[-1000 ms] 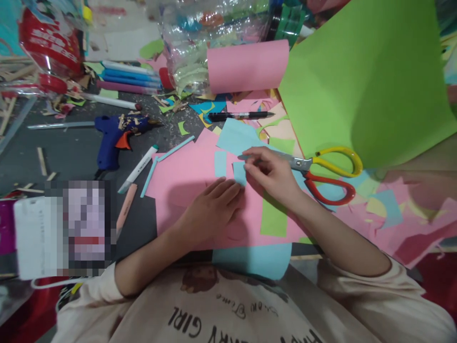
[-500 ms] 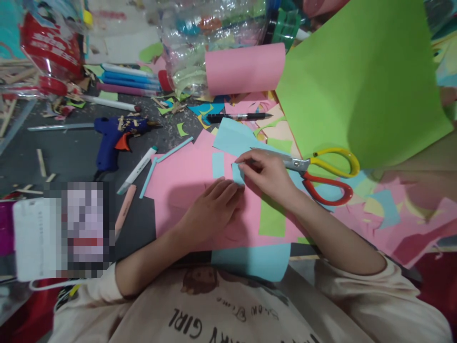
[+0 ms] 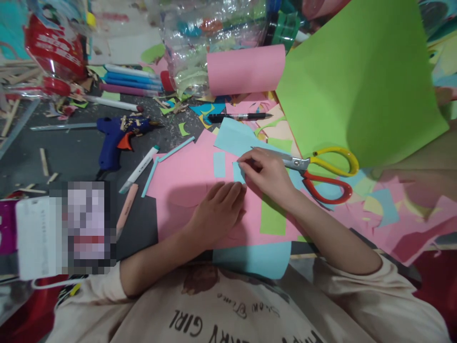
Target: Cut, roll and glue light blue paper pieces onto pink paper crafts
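A small light-blue piece of paper (image 3: 237, 171) lies between my hands over a pink sheet (image 3: 182, 186). My right hand (image 3: 267, 178) pinches its upper right edge between thumb and fingertips. My left hand (image 3: 217, 207) is closed, fingers curled together, its fingertips on the lower end of that blue piece; the thumb is mostly hidden. Left of the piece, a narrow blue rectangle (image 3: 219, 165) rests flat on the pink sheet. Scissors (image 3: 303, 164) with one yellow and one red handle lie just beyond my right hand, blades partly covered by it.
A blue glue gun (image 3: 114, 138) and markers (image 3: 139, 169) lie at left. Behind are a black pen (image 3: 241, 116), a pink paper roll (image 3: 246, 70) and clear plastic bottles (image 3: 193, 52). A large green sheet (image 3: 360, 90) stands at right, above paper scraps (image 3: 403, 214).
My left hand has shifted slightly down and right, its fingers closer together. My right hand keeps its pinch, almost in the same place. The view has moved a little.
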Tool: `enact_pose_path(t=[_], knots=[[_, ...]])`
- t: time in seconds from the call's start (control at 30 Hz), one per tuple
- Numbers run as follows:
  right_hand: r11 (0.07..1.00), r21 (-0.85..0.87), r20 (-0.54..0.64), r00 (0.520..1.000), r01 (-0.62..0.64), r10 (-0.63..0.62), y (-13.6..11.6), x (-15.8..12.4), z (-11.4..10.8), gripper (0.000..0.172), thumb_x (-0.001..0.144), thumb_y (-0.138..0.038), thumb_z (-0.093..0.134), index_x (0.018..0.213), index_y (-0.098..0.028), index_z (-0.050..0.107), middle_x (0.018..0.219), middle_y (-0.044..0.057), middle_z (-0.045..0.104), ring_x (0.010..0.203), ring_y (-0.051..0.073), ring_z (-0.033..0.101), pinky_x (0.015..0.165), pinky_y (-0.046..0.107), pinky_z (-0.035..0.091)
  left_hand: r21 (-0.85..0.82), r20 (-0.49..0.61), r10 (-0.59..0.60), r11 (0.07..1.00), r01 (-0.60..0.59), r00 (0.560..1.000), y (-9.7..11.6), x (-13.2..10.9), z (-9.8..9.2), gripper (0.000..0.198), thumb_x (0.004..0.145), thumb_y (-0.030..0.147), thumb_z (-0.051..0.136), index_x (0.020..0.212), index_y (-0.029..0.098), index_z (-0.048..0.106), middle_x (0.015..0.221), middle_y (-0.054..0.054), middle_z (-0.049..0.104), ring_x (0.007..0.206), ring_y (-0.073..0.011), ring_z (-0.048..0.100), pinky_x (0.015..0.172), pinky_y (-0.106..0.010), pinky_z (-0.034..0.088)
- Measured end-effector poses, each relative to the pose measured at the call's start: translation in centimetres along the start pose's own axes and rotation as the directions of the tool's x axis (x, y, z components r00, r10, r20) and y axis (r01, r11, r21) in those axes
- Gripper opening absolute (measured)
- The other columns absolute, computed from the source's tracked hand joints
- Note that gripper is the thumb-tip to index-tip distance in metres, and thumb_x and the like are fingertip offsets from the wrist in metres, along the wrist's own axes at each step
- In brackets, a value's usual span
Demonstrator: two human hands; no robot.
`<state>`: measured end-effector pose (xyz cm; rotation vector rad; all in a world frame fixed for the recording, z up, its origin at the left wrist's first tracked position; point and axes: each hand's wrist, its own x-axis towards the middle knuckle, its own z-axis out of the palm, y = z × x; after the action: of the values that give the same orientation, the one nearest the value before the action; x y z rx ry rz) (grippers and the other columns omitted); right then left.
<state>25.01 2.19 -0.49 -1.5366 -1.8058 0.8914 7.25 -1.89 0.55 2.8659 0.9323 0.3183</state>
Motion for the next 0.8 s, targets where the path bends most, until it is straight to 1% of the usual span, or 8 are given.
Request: enact_pose_path(t=[0.13, 0.23, 0.4, 0.57, 0.63, 0.7, 0.77, 0.8], knots=[[0.995, -0.074, -0.033, 0.997, 0.068, -0.071, 0.1, 0.2, -1.2, 0.012, 0.089, -0.019, 0.053, 0.088, -0.021, 0.064, 0.088, 0.005, 0.069, 0.084, 0.02, 0.063, 0.073, 0.033, 0.049, -0.019, -0.007, -0.001, 1.0, 0.001, 1.0, 0.1, -0.1, 0.2, 0.031, 0.095, 0.02, 0.048, 0.121, 0.005, 0.057, 0.112, -0.016, 0.069, 0.108, -0.0247, 0.063, 0.099, -0.04, 0.048], [0.976, -0.199, -0.082, 0.99, 0.093, -0.111, 0.5, 1.3, -2.9, 0.015, 0.091, -0.022, 0.051, 0.095, -0.021, 0.066, 0.092, 0.005, 0.07, 0.084, 0.021, 0.065, 0.072, 0.033, 0.05, -0.012, 0.041, -0.017, 1.0, 0.018, 0.999, 0.1, -0.1, 0.1, 0.033, 0.096, 0.02, 0.046, 0.125, 0.006, 0.056, 0.113, -0.014, 0.068, 0.111, -0.0232, 0.062, 0.098, -0.036, 0.048], [0.845, -0.53, -0.127, 0.992, -0.074, 0.007, 0.5, 5.1, -4.3, 0.031, 0.089, -0.012, 0.052, 0.117, -0.018, 0.065, 0.112, 0.014, 0.069, 0.084, 0.024, 0.066, 0.072, 0.036, 0.048, -0.013, 0.089, -0.043, 0.999, 0.045, 0.995, 0.2, -0.1, 0.0, 0.035, 0.098, 0.021, 0.043, 0.128, 0.008, 0.053, 0.126, -0.016, 0.064, 0.115, -0.023, 0.059, 0.095, -0.034, 0.048], [0.776, -0.629, -0.007, 0.998, -0.053, 0.062, -0.4, 8.0, -3.9, 0.006, 0.086, -0.017, 0.061, 0.09, -0.015, 0.065, 0.085, 0.012, 0.071, 0.082, 0.025, 0.066, 0.073, 0.035, 0.045, 0.001, 0.073, -0.054, 0.999, 0.054, 0.996, -0.1, -0.1, 0.3, 0.036, 0.098, 0.023, 0.042, 0.129, 0.01, 0.053, 0.137, -0.018, 0.059, 0.114, -0.0242, 0.058, 0.093, -0.036, 0.049], [0.791, -0.604, -0.066, 0.995, -0.099, 0.074, -0.7, 8.0, -4.4, 0.007, 0.083, -0.017, 0.065, 0.089, -0.016, 0.061, 0.076, 0.008, 0.068, 0.077, 0.023, 0.065, 0.071, 0.035, 0.044, -0.008, 0.083, -0.054, 0.998, 0.055, 0.995, -0.2, -0.1, 0.3, 0.037, 0.098, 0.023, 0.041, 0.132, 0.011, 0.051, 0.137, -0.017, 0.058, 0.115, -0.0236, 0.058, 0.094, -0.036, 0.048], [0.87, -0.468, -0.168, 0.982, -0.155, 0.085, -0.7, 7.3, -5.1, 0.014, 0.079, -0.015, 0.067, 0.087, -0.019, 0.056, 0.065, 0.001, 0.062, 0.065, 0.018, 0.06, 0.067, 0.032, 0.042, -0.012, 0.083, -0.063, 0.998, 0.064, 0.995, -0.2, -0.1, 0.4, 0.039, 0.098, 0.023, 0.042, 0.134, 0.011, 0.05, 0.138, -0.017, 0.058, 0.117, -0.0234, 0.057, 0.095, -0.035, 0.047], [0.966, -0.199, -0.242, 0.963, -0.165, 0.115, -0.5, 5.8, -5.5, 0.02, 0.079, -0.015, 0.065, 0.082, -0.023, 0.047, 0.054, -0.007, 0.053, 0.05, 0.012, 0.05, 0.058, 0.028, 0.038, -0.003, 0.067, -0.068, 0.998, 0.068, 0.995, -0.1, -0.1, 0.3, 0.038, 0.098, 0.023, 0.043, 0.133, 0.011, 0.051, 0.137, -0.016, 0.058, 0.12, -0.0238, 0.056, 0.097, -0.035, 0.046], [0.989, -0.006, -0.264, 0.955, -0.146, 0.139, -0.4, 4.8, -5.3, 0.022, 0.081, -0.017, 0.063, 0.08, -0.025, 0.042, 0.05, -0.009, 0.049, 0.044, 0.009, 0.044, 0.052, 0.026, 0.035, 0.004, 0.056, -0.064, 0.998, 0.064, 0.996, -0.1, -0.1, 0.3, 0.038, 0.098, 0.023, 0.043, 0.132, 0.011, 0.052, 0.137, -0.015, 0.059, 0.122, -0.0241, 0.055, 0.099, -0.035, 0.045]])
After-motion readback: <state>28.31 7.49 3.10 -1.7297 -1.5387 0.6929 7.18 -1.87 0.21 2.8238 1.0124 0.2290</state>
